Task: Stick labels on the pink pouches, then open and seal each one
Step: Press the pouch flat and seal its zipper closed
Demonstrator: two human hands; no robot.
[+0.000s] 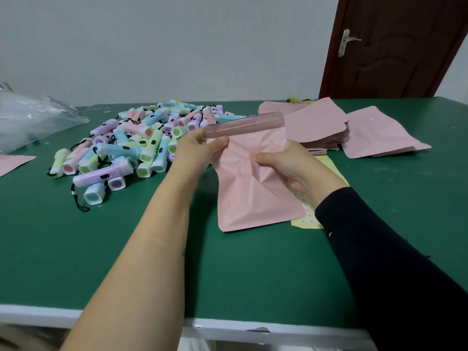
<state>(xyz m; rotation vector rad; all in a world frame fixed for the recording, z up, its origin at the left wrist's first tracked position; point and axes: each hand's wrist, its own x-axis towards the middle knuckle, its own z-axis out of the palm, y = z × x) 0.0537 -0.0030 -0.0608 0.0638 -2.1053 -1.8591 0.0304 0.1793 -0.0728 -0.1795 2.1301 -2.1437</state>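
Note:
A crumpled pink pouch [253,188] is held up over the green table [126,262]. My left hand [200,148] pinches its top left corner, thumb on the front. My right hand [286,160] grips its right side, thumb pressed into the creased middle. The pouch's top edge is folded over into a translucent strip. Its bottom rests on the table. Under it lies a yellow label sheet [307,220], mostly covered by the pouch and my right arm. A stack of flat pink pouches [319,125] lies behind my right hand.
A heap of several pastel toy flashlights [131,148] with black cords fills the table's left middle. A clear plastic bag [33,117] sits at far left, with a pink pouch corner [12,163] below it. A brown door [395,46] stands behind the table on the right.

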